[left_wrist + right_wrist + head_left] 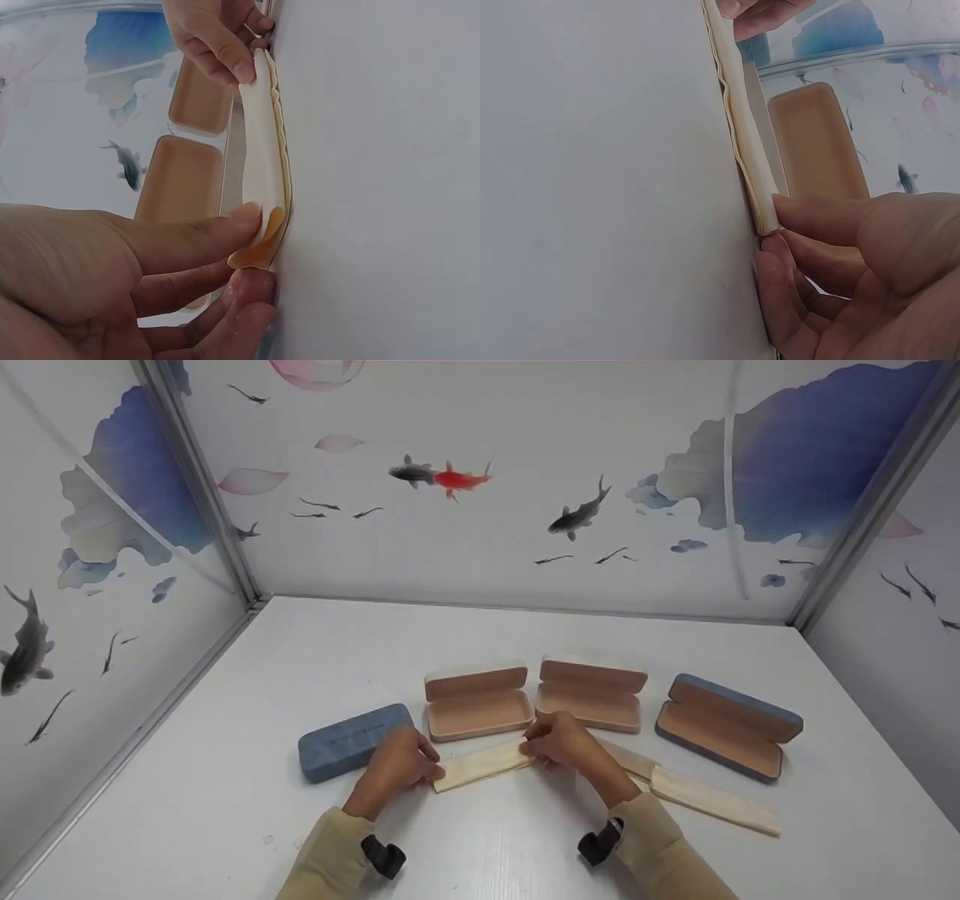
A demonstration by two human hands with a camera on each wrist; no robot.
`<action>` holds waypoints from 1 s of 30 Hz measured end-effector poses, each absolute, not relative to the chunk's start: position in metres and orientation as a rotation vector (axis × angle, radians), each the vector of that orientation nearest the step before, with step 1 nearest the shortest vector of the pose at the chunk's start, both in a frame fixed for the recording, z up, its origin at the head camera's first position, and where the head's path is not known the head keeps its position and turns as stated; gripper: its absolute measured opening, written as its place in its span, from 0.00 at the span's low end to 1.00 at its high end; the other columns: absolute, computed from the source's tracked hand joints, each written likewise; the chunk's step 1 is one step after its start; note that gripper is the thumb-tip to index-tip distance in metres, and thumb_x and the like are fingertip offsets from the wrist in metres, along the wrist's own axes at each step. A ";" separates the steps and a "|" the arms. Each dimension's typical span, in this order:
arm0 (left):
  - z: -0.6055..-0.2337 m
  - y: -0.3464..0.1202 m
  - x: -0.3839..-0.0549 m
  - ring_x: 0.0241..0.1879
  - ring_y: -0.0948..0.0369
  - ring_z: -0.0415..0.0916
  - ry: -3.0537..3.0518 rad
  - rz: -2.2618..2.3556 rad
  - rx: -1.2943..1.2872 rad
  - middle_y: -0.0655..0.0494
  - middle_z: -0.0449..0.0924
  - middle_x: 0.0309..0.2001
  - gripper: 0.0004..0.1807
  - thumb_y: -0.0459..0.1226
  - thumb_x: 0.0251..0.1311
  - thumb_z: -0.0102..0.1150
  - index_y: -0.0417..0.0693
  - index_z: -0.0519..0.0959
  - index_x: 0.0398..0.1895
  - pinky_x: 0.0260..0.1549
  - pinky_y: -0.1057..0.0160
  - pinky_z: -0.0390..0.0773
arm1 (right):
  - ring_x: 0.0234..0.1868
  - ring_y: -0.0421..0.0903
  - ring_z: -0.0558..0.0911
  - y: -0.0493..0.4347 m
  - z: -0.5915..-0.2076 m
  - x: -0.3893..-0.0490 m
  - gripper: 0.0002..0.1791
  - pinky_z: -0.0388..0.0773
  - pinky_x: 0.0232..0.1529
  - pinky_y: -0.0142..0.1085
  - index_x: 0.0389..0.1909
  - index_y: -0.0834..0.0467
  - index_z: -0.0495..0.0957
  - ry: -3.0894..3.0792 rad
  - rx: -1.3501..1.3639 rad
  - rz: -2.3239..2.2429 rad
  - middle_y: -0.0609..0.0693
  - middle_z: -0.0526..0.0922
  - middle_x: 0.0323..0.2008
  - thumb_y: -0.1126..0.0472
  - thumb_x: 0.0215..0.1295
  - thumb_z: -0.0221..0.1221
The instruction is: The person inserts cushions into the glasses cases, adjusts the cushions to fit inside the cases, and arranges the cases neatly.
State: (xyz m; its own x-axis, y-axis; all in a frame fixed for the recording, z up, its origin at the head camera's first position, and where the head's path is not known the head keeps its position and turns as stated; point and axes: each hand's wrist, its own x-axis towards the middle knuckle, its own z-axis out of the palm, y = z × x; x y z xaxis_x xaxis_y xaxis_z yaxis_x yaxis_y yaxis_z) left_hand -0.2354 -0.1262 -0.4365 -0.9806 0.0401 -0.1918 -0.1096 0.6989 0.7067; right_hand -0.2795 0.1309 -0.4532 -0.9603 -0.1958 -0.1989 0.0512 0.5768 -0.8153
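Observation:
A cream folded cloth [480,765] lies as a long strip in front of the open cases. Its left end is pinched between the thumb and fingers of my left hand [397,763]. My right hand [568,744] pinches the right end the same way. Seen in the left wrist view, the folded cloth [264,142] has layered edges, and its near corner curls up by the thumb. In the right wrist view the layers of the cloth [742,127] look wavy along one side. Just beyond my left hand sits a closed blue glasses case [341,746].
Two open pale glasses cases [480,716] [589,706] with tan linings stand behind the cloth. An open blue glasses case [720,735] is at the right. Another cream folded cloth [712,799] lies right of my right forearm, overlapping a further strip [628,760]. Printed panels [495,555] enclose the white table [300,660].

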 end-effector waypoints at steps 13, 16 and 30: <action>-0.431 -0.132 -0.235 0.22 0.63 0.72 2.656 1.180 -0.102 0.55 0.79 0.22 0.06 0.33 0.54 0.73 0.41 0.84 0.31 0.21 0.68 0.72 | 0.27 0.42 0.78 0.127 -0.451 -0.280 0.03 0.78 0.27 0.30 0.33 0.61 0.85 2.532 -0.068 -1.327 0.49 0.81 0.26 0.64 0.61 0.68; -0.428 -0.134 -0.237 0.22 0.62 0.76 2.642 1.226 -0.095 0.52 0.81 0.23 0.07 0.33 0.54 0.72 0.40 0.83 0.32 0.23 0.67 0.76 | 0.28 0.41 0.79 0.128 -0.449 -0.282 0.03 0.78 0.28 0.30 0.33 0.60 0.85 2.523 -0.063 -1.336 0.48 0.81 0.27 0.64 0.62 0.68; -0.425 -0.141 -0.249 0.30 0.53 0.88 2.371 1.527 -0.219 0.42 0.86 0.38 0.15 0.33 0.62 0.66 0.35 0.80 0.50 0.33 0.57 0.88 | 0.32 0.39 0.83 0.139 -0.448 -0.289 0.05 0.84 0.38 0.33 0.36 0.60 0.80 2.183 -0.041 -1.730 0.44 0.79 0.29 0.61 0.66 0.62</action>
State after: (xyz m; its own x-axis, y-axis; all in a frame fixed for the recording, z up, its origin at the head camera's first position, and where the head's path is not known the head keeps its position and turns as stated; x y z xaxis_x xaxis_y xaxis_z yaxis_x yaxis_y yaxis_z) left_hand -0.2494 -0.1407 -0.4254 -0.9397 0.0393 -0.3396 -0.2929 0.4197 0.8591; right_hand -0.2888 0.1390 -0.4477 -0.9369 -0.2388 -0.2554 0.1941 0.2524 -0.9480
